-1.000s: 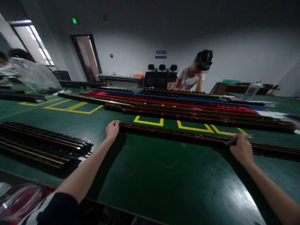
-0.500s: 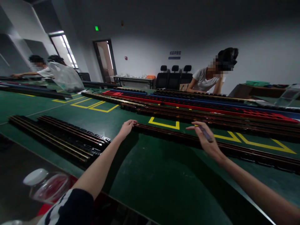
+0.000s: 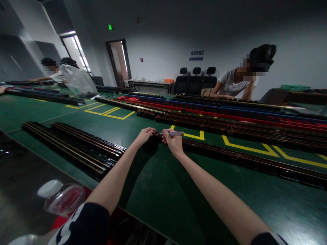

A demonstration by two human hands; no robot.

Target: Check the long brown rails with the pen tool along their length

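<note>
A long dark rail (image 3: 230,154) with copper-coloured strips lies across the green table, running off to the right. My left hand (image 3: 145,136) is closed at its left end, fingertips pressed on the rail. Close beside it, my right hand (image 3: 173,141) grips a slim pen-like tool (image 3: 176,133) with a translucent handle. The tool lies nearly level, its narrow tip pointing left at the rail end. Whether the tip touches the rail is too small to tell.
More dark rails (image 3: 66,146) lie at the left, and red (image 3: 222,117) and blue rails are stacked behind. A clear jar with a white lid (image 3: 49,189) stands near my left arm. A plastic bag (image 3: 79,81) sits farther back. A person (image 3: 236,81) sits opposite; others are at far left.
My right hand has moved left along the rail to beside my left hand, and the tool has turned from slanting to nearly level. My left hand stays at the rail end. The view has shifted slightly.
</note>
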